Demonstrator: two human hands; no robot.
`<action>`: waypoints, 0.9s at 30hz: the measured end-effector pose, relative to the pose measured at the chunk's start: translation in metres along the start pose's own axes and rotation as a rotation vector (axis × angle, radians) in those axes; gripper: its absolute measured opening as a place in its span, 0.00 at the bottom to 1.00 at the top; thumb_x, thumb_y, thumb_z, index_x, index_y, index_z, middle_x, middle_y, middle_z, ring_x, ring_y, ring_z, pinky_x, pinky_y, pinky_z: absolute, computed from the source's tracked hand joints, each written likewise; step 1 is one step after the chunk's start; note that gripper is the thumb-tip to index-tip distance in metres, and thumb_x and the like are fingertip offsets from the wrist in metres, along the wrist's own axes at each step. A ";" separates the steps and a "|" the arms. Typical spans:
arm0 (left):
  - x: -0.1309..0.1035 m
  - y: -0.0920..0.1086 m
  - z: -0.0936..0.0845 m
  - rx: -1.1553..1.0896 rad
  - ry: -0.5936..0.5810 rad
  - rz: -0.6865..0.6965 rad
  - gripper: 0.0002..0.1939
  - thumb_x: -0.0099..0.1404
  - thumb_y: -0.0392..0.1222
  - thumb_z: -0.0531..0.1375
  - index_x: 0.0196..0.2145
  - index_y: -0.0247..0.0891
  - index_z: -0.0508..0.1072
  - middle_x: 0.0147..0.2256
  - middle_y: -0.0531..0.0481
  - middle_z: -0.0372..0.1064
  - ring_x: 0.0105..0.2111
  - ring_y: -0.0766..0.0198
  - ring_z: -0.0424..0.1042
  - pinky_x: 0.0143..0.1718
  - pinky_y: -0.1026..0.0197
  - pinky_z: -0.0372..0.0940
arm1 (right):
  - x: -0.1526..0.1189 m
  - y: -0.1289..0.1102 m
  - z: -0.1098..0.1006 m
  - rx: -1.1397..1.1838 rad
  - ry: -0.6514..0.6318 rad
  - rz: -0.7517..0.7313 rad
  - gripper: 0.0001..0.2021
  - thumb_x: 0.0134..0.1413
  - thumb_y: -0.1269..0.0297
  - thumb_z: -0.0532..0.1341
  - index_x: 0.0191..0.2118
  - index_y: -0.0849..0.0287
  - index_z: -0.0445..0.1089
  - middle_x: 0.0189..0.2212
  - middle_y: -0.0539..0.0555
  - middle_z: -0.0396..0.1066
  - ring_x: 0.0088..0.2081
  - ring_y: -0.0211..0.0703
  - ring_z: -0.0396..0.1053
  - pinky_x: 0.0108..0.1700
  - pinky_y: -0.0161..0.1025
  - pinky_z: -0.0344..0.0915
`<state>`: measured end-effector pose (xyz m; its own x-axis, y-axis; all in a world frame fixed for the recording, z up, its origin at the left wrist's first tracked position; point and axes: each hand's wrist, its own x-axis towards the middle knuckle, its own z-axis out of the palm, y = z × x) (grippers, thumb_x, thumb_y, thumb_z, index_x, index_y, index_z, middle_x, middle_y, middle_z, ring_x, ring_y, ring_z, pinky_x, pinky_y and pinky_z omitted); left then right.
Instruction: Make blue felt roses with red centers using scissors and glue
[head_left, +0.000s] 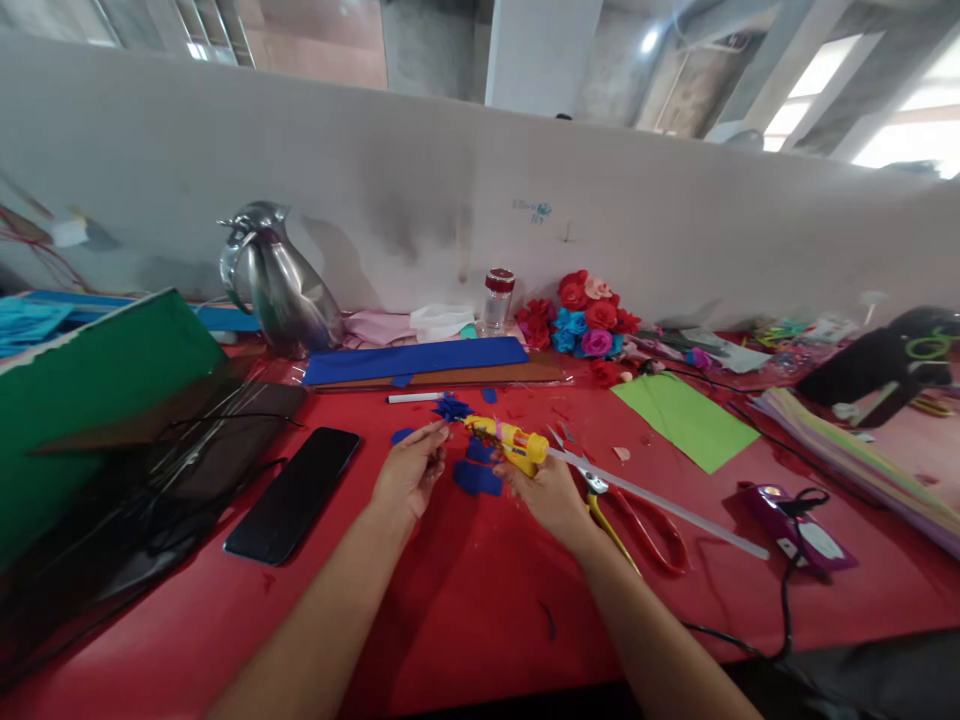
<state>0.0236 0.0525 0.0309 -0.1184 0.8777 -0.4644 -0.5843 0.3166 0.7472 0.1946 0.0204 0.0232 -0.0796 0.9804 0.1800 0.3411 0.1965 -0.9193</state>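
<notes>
My right hand (546, 492) is wrapped round a yellow hot glue gun (510, 436), its nozzle turned left. A long translucent glue stick (660, 500) sticks out of its back end. My left hand (411, 468) pinches a dark blue paper flower (452, 408) whose petals show just above the fingertips. The nozzle is close to the flower; whether they touch I cannot tell. Under the gun lie blue paper pieces (478, 478). Scissors (652, 530) with red and yellow handles rest beside my right hand.
A black phone (292, 495) lies left of my arm. Behind are a steel jug (285, 280), blue paper strips (420, 360), a jar (496, 302) and paper roses (592, 315). At the right, a green sheet (686, 420) and a purple power socket (796, 527) with black cords lie on the red table (480, 620).
</notes>
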 end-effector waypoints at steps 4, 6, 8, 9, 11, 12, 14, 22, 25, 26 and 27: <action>-0.004 0.000 0.002 0.010 0.005 -0.013 0.08 0.49 0.26 0.66 0.29 0.34 0.76 0.21 0.53 0.70 0.16 0.76 0.62 0.15 0.73 0.55 | -0.002 0.006 0.002 -0.027 0.040 -0.040 0.13 0.50 0.54 0.59 0.34 0.57 0.74 0.28 0.52 0.73 0.31 0.44 0.68 0.35 0.39 0.65; -0.005 0.001 0.002 0.013 -0.005 -0.010 0.09 0.47 0.27 0.67 0.28 0.33 0.76 0.21 0.53 0.70 0.16 0.76 0.61 0.15 0.73 0.53 | -0.002 0.007 0.003 -0.035 0.041 -0.035 0.13 0.51 0.54 0.58 0.33 0.57 0.74 0.28 0.53 0.73 0.31 0.44 0.69 0.35 0.39 0.65; -0.006 0.000 0.003 0.019 -0.012 -0.008 0.08 0.47 0.28 0.67 0.28 0.33 0.76 0.21 0.53 0.70 0.16 0.76 0.61 0.15 0.73 0.53 | -0.002 0.007 0.004 -0.043 0.028 -0.026 0.13 0.51 0.55 0.57 0.34 0.58 0.74 0.27 0.52 0.73 0.30 0.43 0.68 0.33 0.38 0.65; -0.007 0.000 0.003 0.022 -0.012 -0.009 0.08 0.47 0.28 0.67 0.28 0.33 0.76 0.21 0.53 0.70 0.16 0.76 0.61 0.15 0.73 0.53 | -0.002 0.007 0.005 -0.049 0.022 -0.025 0.13 0.51 0.55 0.57 0.34 0.58 0.74 0.26 0.52 0.72 0.29 0.42 0.68 0.32 0.37 0.64; -0.008 0.000 0.004 0.024 -0.006 -0.015 0.08 0.47 0.28 0.67 0.27 0.33 0.77 0.20 0.53 0.70 0.16 0.76 0.61 0.16 0.73 0.54 | -0.002 0.006 0.005 -0.068 0.014 -0.020 0.13 0.52 0.55 0.57 0.33 0.58 0.74 0.26 0.51 0.72 0.28 0.42 0.67 0.31 0.37 0.64; -0.008 0.000 0.004 0.023 -0.001 -0.018 0.08 0.47 0.28 0.67 0.27 0.34 0.77 0.20 0.53 0.70 0.16 0.76 0.61 0.16 0.73 0.55 | -0.002 0.006 0.005 -0.076 0.012 -0.019 0.13 0.52 0.55 0.57 0.33 0.58 0.74 0.26 0.51 0.72 0.28 0.41 0.67 0.31 0.37 0.63; -0.009 0.000 0.004 0.018 0.009 -0.023 0.07 0.48 0.27 0.67 0.28 0.34 0.77 0.21 0.53 0.70 0.16 0.76 0.61 0.17 0.73 0.55 | -0.002 0.006 0.005 -0.084 0.012 -0.016 0.13 0.52 0.54 0.58 0.33 0.58 0.74 0.26 0.51 0.73 0.28 0.42 0.67 0.32 0.37 0.64; -0.007 -0.002 0.003 0.003 0.020 -0.029 0.08 0.48 0.26 0.67 0.27 0.34 0.78 0.20 0.53 0.69 0.17 0.75 0.63 0.17 0.73 0.57 | -0.002 0.009 0.005 -0.077 0.046 -0.031 0.13 0.52 0.54 0.59 0.37 0.57 0.75 0.31 0.53 0.75 0.33 0.46 0.71 0.36 0.40 0.66; -0.007 -0.002 0.004 0.002 0.033 -0.024 0.07 0.50 0.26 0.66 0.28 0.33 0.78 0.20 0.52 0.70 0.16 0.76 0.61 0.16 0.73 0.55 | -0.002 0.011 0.007 -0.100 0.056 -0.012 0.13 0.52 0.54 0.59 0.35 0.56 0.75 0.32 0.54 0.76 0.34 0.47 0.71 0.38 0.42 0.66; -0.007 -0.002 0.004 0.002 0.035 -0.021 0.07 0.50 0.26 0.65 0.28 0.33 0.78 0.20 0.51 0.70 0.15 0.76 0.61 0.16 0.73 0.55 | -0.003 0.012 0.008 -0.103 0.054 -0.010 0.13 0.52 0.54 0.59 0.35 0.56 0.75 0.32 0.54 0.76 0.34 0.48 0.72 0.39 0.42 0.66; -0.007 -0.002 0.004 0.005 0.036 -0.018 0.07 0.50 0.26 0.65 0.28 0.33 0.78 0.20 0.51 0.71 0.15 0.76 0.60 0.16 0.73 0.55 | -0.002 0.012 0.008 -0.104 0.056 -0.011 0.13 0.52 0.54 0.59 0.36 0.56 0.75 0.33 0.54 0.76 0.35 0.48 0.72 0.40 0.42 0.66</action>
<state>0.0286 0.0470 0.0349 -0.1366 0.8581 -0.4950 -0.5829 0.3344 0.7406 0.1916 0.0203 0.0086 -0.0325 0.9767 0.2121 0.4358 0.2049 -0.8764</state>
